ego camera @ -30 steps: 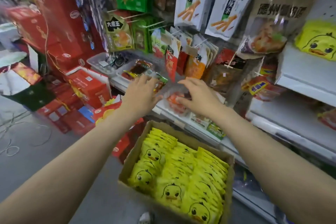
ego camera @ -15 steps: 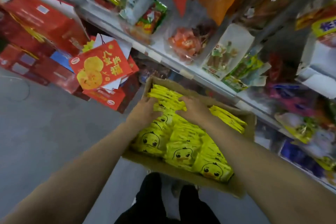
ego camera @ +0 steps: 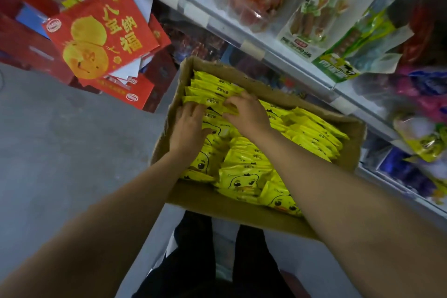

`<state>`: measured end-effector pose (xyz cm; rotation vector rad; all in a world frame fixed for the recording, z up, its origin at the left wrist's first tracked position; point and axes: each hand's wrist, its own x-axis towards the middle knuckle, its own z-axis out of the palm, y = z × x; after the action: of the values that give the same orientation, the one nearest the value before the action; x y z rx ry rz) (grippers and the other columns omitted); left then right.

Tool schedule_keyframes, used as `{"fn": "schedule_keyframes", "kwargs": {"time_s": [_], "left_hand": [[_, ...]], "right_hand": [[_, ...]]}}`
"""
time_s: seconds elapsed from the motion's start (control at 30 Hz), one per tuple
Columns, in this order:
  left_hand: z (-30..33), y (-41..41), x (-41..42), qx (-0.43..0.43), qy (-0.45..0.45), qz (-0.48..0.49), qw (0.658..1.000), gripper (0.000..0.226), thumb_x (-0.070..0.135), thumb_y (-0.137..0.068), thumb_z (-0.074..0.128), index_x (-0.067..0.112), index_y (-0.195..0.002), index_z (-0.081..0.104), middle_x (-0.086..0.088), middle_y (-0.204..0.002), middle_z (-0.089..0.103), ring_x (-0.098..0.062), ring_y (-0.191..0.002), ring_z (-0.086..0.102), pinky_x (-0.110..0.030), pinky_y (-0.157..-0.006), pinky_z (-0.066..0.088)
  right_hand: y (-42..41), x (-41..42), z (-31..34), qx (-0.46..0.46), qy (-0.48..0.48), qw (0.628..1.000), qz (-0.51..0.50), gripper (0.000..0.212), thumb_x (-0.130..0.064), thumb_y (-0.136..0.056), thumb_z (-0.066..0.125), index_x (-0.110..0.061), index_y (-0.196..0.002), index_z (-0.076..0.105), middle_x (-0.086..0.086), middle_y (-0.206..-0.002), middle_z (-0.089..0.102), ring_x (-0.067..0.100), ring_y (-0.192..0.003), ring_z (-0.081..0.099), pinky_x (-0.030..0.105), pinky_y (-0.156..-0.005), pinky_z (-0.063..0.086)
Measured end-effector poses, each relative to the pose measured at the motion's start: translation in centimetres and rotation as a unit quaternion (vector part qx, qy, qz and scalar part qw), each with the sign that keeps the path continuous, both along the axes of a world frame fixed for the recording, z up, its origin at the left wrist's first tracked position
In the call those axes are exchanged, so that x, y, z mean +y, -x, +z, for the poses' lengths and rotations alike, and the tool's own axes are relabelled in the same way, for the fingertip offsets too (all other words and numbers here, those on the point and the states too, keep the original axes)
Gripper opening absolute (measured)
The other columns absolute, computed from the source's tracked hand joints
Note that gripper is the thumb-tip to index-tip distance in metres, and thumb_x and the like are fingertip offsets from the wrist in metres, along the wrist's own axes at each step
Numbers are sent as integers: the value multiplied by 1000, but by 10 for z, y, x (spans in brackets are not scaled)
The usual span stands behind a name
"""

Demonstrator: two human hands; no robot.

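**Desk:** Where do you have the hands?

**Operator:** I have both down in the cardboard box [ego camera: 229, 210], at its far left corner. My left hand [ego camera: 189, 127] goes in with the wrist straight. Its fingers bend over the top edges of the yellow duck packets [ego camera: 244, 184] and its thumb presses a packet's face, so it grips a few.

**Desk:** And the other?

**Operator:** My right hand [ego camera: 248, 114] sits just beside it, knuckles raised. The fingertips curl into the same row and pinch the packet edges. I see the 2 forearms run in from the lower corners.

**Desk:** Where's the box?

**Operator:** Just below the white shelf [ego camera: 244, 42], full of packets standing in rows. A red gift box [ego camera: 96, 39] is off to its left.
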<state>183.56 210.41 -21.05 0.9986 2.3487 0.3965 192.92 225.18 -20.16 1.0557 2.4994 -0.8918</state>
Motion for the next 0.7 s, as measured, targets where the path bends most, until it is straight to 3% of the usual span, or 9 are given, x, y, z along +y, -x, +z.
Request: {"fn": "schedule_keyframes", "kwargs": {"time_s": [0.23,0.37,0.43,0.53,0.6,0.63,0.7], "left_hand": [[-10,-2,-14,12,72,-43,996,45,27,-83,71,22,-125,56,0,-123,57,-27,-119,38,-39,-93,39],[-9,-3,-17,-21,97,-38,994,34,29,-86,68,21,-119,65,-3,-117,63,-27,-120,42,-39,-90,44],[-2,-4,-19,-70,93,-4,993,33,28,-86,69,17,-117,67,-10,-107,65,-30,-110,52,-37,-84,46],[12,-5,-24,-133,78,42,987,22,28,-85,71,8,-96,72,-11,-77,63,-29,-77,60,-30,-64,39],[21,-4,-29,-144,78,49,985,20,30,-86,70,10,-81,68,-5,-66,57,-31,-75,60,-28,-60,32],[26,-3,-31,-154,80,53,983,21,31,-87,69,10,-84,68,-5,-66,56,-32,-79,61,-28,-60,31],[38,-3,-32,-192,79,54,977,30,33,-89,66,9,-107,67,-15,-87,65,-35,-92,62,-27,-65,34]], "right_hand": [[8,-8,-8,-15,-45,999,11,43,-39,-79,76,-26,-119,64,5,-119,53,27,-121,42,36,-91,43],[10,-11,-8,-25,-43,999,1,19,-29,-84,73,-21,-101,70,7,-112,53,28,-122,43,35,-91,42],[9,-11,-4,-6,-23,1000,-13,12,-27,-83,74,-21,-93,70,6,-108,56,28,-118,47,36,-94,41],[3,-7,11,34,42,998,-20,10,-25,-82,73,-22,-86,64,2,-103,64,26,-108,56,36,-89,45],[-2,-3,27,48,93,994,-32,14,-24,-86,70,-25,-87,56,0,-102,67,25,-100,61,38,-85,48],[-5,-1,35,53,98,993,-35,15,-24,-89,67,-25,-89,53,0,-100,67,26,-95,62,39,-83,48],[-12,5,51,57,75,995,-34,13,-25,-93,61,-23,-95,49,2,-93,62,29,-89,60,42,-79,48]]}}
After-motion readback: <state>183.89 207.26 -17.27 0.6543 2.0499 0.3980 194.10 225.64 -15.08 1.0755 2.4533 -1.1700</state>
